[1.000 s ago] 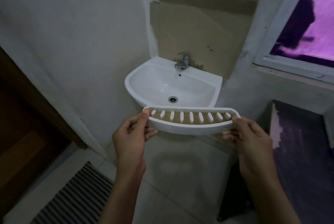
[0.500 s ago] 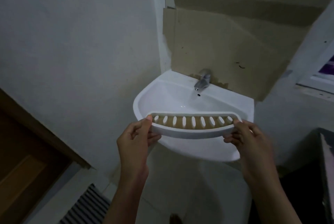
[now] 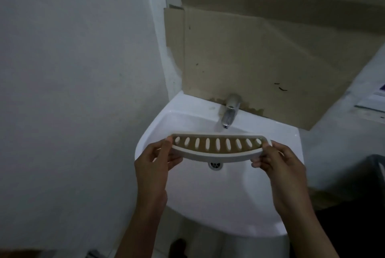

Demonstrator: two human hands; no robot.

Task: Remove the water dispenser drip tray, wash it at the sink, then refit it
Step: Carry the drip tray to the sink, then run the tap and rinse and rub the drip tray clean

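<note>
The person is holding the drip tray (image 3: 216, 154) over the sink (image 3: 208, 205), above the back half of its basin and seemingly clear of it. The tray is lying roughly level, its slotted top facing up. Its straight edge is pointing toward the back of the sink and its curved front wall is facing the sink's near rim. A row of oval slots is running along the tan-stained top.

The left grip (image 3: 154, 166) is pinching the tray's end over the left side of the sink, with the thumb lying on the top edge and the fingers curling underneath. The right grip (image 3: 279, 170) is pinching the opposite end over the right side of the sink in the same way, thumb on the rim and fingertips (image 3: 256, 164) tucking under the front wall. Both forearms are reaching in across the sink's near rim.

The tap (image 3: 229, 114) is standing at the back of the sink, its spout pointing down just behind the tray. The drain (image 3: 215, 165) is showing in the sink's bottom, partly hidden by the tray's front wall. A cardboard panel (image 3: 260, 60) is leaning against the wall behind the sink. A plain white wall (image 3: 73, 70) is running along the sink's left side.
</note>
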